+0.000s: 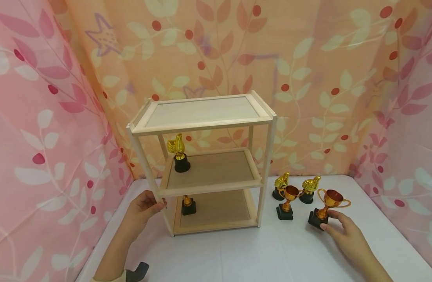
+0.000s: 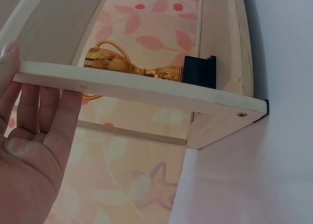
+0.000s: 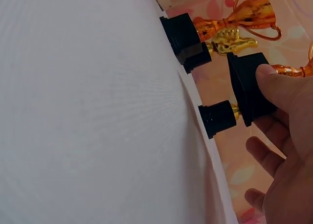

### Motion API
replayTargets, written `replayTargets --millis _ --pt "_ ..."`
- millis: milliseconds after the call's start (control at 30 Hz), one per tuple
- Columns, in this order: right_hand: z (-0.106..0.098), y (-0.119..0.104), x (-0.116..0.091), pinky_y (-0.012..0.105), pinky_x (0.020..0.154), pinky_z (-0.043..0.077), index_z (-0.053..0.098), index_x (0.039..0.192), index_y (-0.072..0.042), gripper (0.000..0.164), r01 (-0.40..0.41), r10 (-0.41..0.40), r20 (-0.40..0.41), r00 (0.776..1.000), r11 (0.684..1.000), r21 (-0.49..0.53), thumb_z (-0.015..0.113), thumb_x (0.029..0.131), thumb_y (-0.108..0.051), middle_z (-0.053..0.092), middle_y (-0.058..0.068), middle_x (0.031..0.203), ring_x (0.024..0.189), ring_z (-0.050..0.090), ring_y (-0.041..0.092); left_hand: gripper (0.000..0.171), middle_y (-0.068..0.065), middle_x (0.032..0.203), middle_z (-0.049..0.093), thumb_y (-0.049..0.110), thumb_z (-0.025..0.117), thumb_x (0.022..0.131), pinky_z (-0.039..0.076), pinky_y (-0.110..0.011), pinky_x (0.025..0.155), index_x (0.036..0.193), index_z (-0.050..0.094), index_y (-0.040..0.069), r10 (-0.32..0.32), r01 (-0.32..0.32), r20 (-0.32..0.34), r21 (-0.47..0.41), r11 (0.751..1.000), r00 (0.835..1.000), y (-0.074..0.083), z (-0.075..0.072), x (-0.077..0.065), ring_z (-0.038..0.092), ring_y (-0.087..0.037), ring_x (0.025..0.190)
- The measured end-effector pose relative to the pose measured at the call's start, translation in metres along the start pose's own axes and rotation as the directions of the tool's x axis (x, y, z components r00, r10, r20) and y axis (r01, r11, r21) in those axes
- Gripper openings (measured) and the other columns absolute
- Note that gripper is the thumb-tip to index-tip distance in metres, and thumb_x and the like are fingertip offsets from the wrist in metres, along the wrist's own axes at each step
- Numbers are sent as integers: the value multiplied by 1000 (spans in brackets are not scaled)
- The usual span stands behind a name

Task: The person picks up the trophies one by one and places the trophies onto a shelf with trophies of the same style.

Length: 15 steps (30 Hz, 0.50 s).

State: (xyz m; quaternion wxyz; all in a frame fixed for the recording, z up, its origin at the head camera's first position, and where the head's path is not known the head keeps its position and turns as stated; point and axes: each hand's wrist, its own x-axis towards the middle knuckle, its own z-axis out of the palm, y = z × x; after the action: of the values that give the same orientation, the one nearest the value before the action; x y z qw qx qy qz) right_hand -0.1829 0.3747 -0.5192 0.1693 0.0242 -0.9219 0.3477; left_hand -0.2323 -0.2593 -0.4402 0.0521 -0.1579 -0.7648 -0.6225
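My right hand (image 1: 350, 235) pinches the black base of a gold trophy cup (image 1: 331, 199); the right wrist view shows that base (image 3: 250, 87) lifted off the table, thumb on one side. With my left hand (image 1: 140, 215) I grip the front left post of a wooden three-tier shelf (image 1: 209, 192), thumb in front and fingers behind. A thumbs-up trophy (image 1: 180, 153) stands at the left of the middle tier. Below it, on the bottom tier, is another cup (image 1: 189, 206), its top hidden in the head view; the left wrist view shows this two-handled cup (image 2: 110, 60) behind the post.
Right of the shelf stand a trophy cup (image 1: 285, 206) and two thumbs-up trophies, one behind it (image 1: 281, 183) and one to its right (image 1: 309, 188). A white cloth covers the table (image 1: 244, 254). Patterned curtains (image 1: 307, 78) enclose the back and sides.
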Motion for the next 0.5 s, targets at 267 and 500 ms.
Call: replayTargets --millis 267,500 --pt "-5 -18 2 45 116 34 56 137 -5 54 32 -32 -34 999 999 -14 75 94 -31 58 26 135 129 45 32 25 -4 103 69 6 68 98 58 -27 91 116 54 -4 18 -18 6 -26 1000 1000 -1 0 0 69 -15 97" --pt "-21 -42 2 76 94 36 53 138 -1 56 14 -14 2 1000 1000 3 75 95 -30 52 32 138 123 46 53 23 -3 102 69 4 67 98 58 -27 91 115 54 -4 39 -38 18 -36 999 999 -1 1 0 69 -14 97"
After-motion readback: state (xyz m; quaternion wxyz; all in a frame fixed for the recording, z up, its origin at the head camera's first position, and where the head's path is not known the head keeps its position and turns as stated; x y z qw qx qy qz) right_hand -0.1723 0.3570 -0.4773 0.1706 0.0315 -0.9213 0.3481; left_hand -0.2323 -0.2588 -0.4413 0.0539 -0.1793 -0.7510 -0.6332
